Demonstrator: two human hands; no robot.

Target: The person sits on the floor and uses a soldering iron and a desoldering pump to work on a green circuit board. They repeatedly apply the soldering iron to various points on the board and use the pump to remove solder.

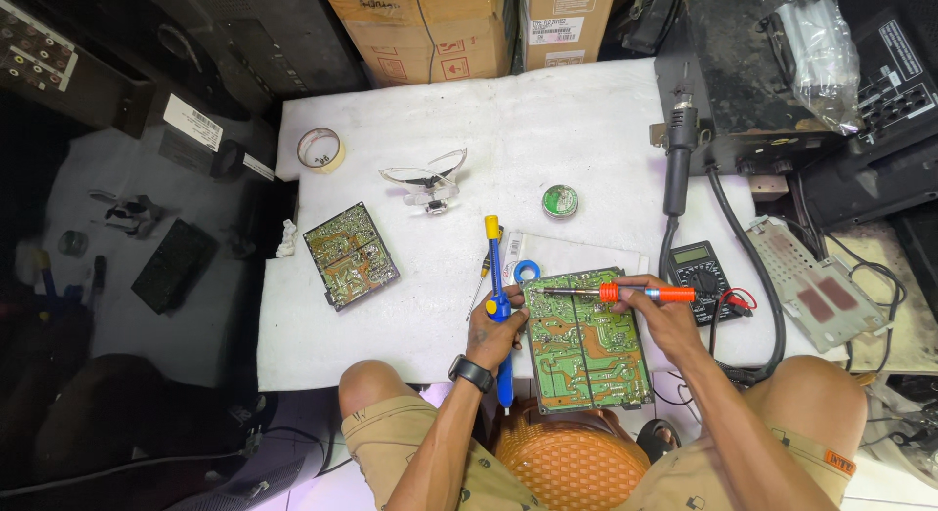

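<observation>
Hidden parts, cut edges and unreadable detail

The left hand (495, 327) covers the middle of the blue-and-yellow desoldering pump (497, 306); the large green circuit board (583, 341) hides its near edge behind the orange woven stool (572, 464); cardboard boxes (430, 27) are cropped at the top; the solder joints are too small to tell.

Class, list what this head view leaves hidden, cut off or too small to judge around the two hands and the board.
- Soldering iron tip: too small to tell whether it touches the circuit board.
- Board's near edge: hidden by the right hand and arm.
- Blue desoldering pump: its middle is covered by the left hand.
- Multimeter: partly hidden behind the right hand.
</observation>
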